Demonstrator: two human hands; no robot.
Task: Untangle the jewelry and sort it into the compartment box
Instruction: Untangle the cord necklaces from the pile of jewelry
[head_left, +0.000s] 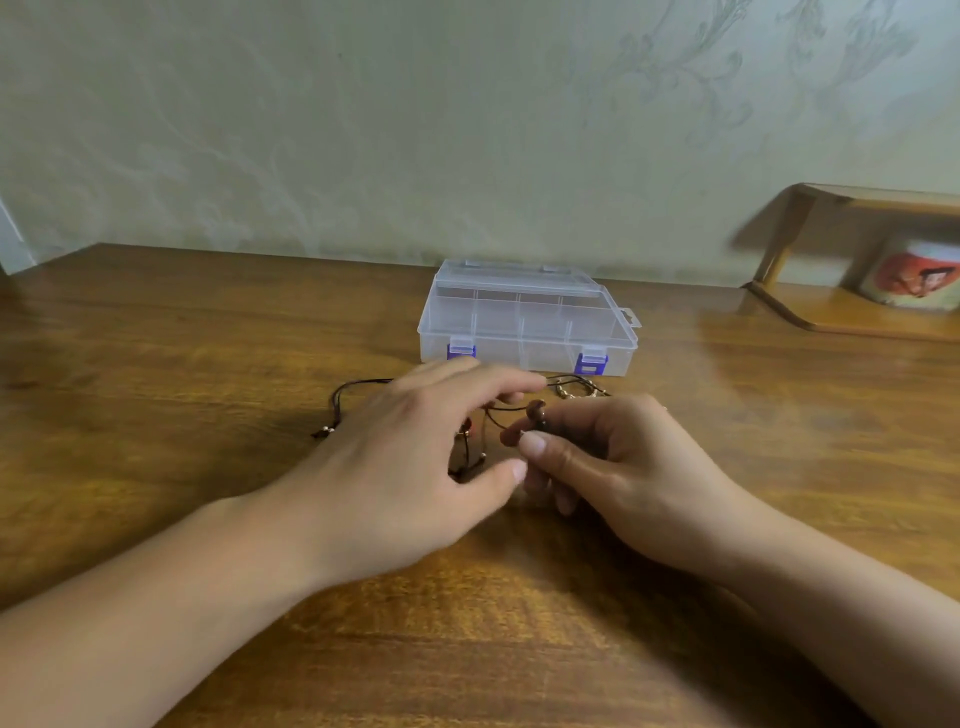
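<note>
A tangle of dark cord jewelry (343, 400) with small beads lies on the wooden table in front of a clear plastic compartment box (524, 322), whose lid is closed and held by two blue latches. My left hand (415, 467) lies over the tangle with its fingers spread and nearly straight, reaching toward the cord near the box. My right hand (597, 457) pinches a dark reddish-brown bead (535, 413) on the cord between thumb and fingers. A small gold-coloured piece (571, 391) lies just behind my right hand. Much of the tangle is hidden under my hands.
The table (208, 338) stands against a pale patterned wall. At the far right is a low wooden shelf (852, 208) with a printed mug (909, 278) under it.
</note>
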